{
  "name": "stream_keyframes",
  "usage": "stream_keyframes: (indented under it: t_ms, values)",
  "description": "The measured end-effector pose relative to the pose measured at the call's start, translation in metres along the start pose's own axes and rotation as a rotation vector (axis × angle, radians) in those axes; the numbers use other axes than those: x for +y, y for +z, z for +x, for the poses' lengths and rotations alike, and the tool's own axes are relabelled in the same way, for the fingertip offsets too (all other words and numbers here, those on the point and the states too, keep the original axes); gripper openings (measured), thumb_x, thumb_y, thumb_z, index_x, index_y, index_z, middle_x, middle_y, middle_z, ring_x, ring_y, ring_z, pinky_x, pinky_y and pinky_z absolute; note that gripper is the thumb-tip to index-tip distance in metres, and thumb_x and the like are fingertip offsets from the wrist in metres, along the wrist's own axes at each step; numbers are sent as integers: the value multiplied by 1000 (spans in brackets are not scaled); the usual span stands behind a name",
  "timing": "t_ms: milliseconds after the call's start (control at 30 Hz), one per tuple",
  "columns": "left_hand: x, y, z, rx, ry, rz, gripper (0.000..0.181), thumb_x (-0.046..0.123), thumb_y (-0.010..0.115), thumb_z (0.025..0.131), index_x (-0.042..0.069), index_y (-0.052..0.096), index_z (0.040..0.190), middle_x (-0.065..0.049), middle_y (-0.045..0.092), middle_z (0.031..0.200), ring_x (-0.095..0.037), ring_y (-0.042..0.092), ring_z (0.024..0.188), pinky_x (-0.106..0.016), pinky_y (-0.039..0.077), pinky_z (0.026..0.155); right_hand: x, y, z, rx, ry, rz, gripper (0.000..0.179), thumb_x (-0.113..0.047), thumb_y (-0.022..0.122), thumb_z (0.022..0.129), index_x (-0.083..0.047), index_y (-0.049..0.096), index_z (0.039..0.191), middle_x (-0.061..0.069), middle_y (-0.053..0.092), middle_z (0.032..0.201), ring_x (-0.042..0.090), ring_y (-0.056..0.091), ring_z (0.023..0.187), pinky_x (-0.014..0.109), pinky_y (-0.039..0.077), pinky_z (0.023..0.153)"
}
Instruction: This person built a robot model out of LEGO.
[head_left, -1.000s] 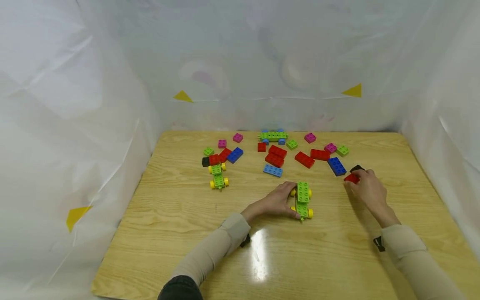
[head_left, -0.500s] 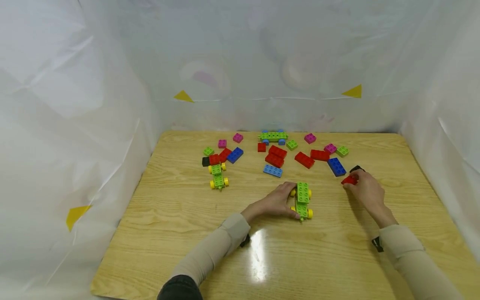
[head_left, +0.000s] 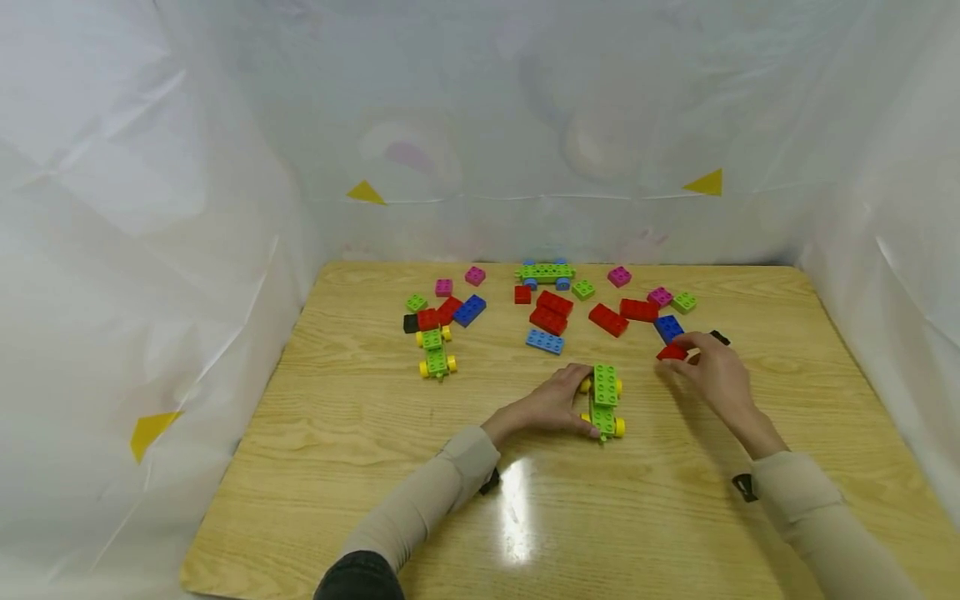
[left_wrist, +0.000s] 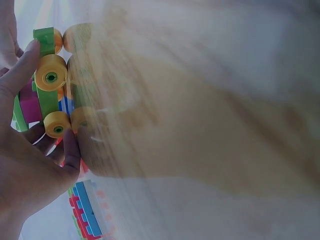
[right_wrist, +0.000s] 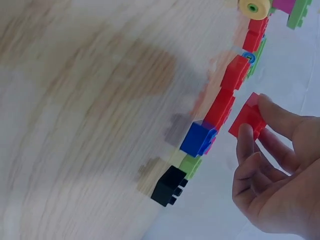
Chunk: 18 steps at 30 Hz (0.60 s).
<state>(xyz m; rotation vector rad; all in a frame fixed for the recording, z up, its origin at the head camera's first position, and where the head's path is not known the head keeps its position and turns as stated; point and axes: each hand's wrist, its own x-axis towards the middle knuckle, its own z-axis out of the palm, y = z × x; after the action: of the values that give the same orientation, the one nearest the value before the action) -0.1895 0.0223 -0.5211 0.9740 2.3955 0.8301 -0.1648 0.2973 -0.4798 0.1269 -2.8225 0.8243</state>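
On the right half of the table, a green toy car base (head_left: 602, 421) with yellow wheels bears a long green brick (head_left: 606, 383). My left hand (head_left: 550, 406) grips this car from its left side, thumb at the front end and fingers at the back. A magenta brick (left_wrist: 31, 103) shows between base and green brick in the left wrist view. My right hand (head_left: 722, 379) pinches a red brick (right_wrist: 249, 118) between thumb and fingers, up off the table. In the head view that brick overlaps the near end of a dark blue brick (head_left: 667, 327).
A black brick (head_left: 719, 337) lies beyond my right hand. Several red bricks (head_left: 608, 320) and a light blue brick (head_left: 545, 341) lie mid-table. A second yellow-wheeled car (head_left: 437, 360) stands left; a blue-wheeled green base (head_left: 546, 273) stands at the back.
My right hand has lifted the red brick from beside the black brick and carried it left toward the car. The left hand and car have stayed in place.
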Motion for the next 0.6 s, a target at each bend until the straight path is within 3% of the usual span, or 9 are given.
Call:
stream_keyframes:
  t_ms: [133, 367, 600]
  values:
    - [0, 0, 0, 0, 7, -3, 103, 52, 79, 74, 13, 22, 152, -1, 31, 150, -14, 30, 138, -28, 30, 110, -6, 1, 1, -6, -8, 28, 36, -16, 74, 86, 3, 63, 114, 22, 63, 105, 32, 61, 79, 42, 49, 63]
    - [-1, -1, 0, 1, 0, 7, 104, 52, 79, 74, 12, 23, 152, -2, 31, 150, -15, 30, 138, -28, 30, 110, -14, 2, -1, -11, -46, 87, 38, -18, 72, 88, 4, 62, 117, 24, 62, 111, 34, 62, 84, 49, 51, 67]
    - [1, -2, 0, -5, -3, 0, 103, 51, 78, 75, 12, 23, 151, -2, 32, 150, -15, 31, 137, -28, 31, 109, -22, 3, 0, -23, -84, 130, 40, -19, 73, 87, 1, 63, 120, 20, 63, 111, 30, 63, 83, 26, 48, 60]
